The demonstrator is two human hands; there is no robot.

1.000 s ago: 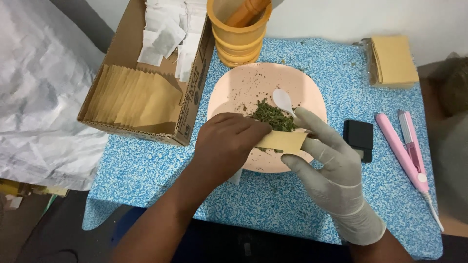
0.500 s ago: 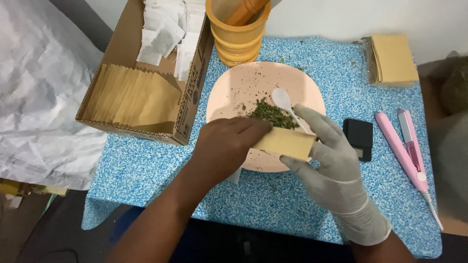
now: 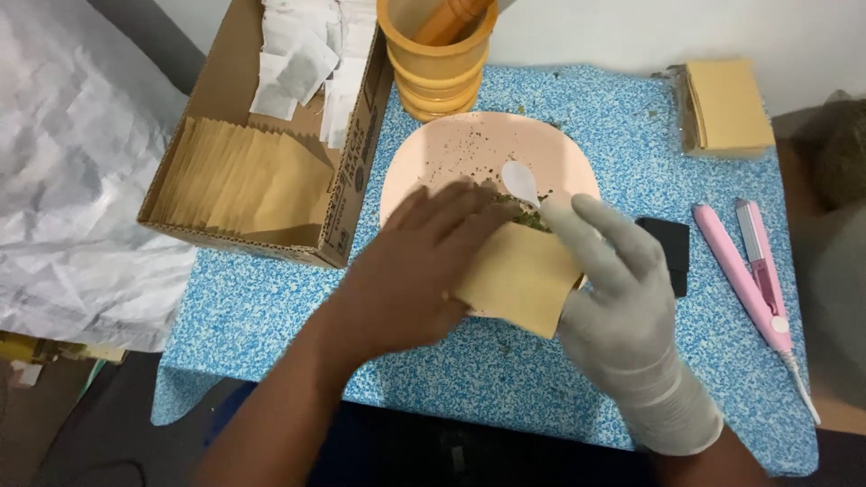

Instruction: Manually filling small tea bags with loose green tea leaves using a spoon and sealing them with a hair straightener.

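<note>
A small tan paper pouch (image 3: 521,280) is held between both hands over the near edge of a pink plate (image 3: 469,149). My bare left hand (image 3: 410,271) grips its left side. My right hand (image 3: 618,289), in a pale glove, holds its right side with the fingers pointing up. Green dried herb (image 3: 532,219) and a white plastic spoon (image 3: 520,181) lie on the plate just beyond the pouch; most of the herb is hidden behind it.
A cardboard box (image 3: 262,180) with tan pouches and white sachets stands at the left. Stacked yellow cups (image 3: 437,59) with a wooden stick are behind the plate. A stack of tan pouches (image 3: 726,106), a black block (image 3: 670,243) and a pink sealing tool (image 3: 744,271) lie right.
Both hands have drawn the pouch toward me and turned it flatter, so more of its face shows. It now covers most of the herb pile.
</note>
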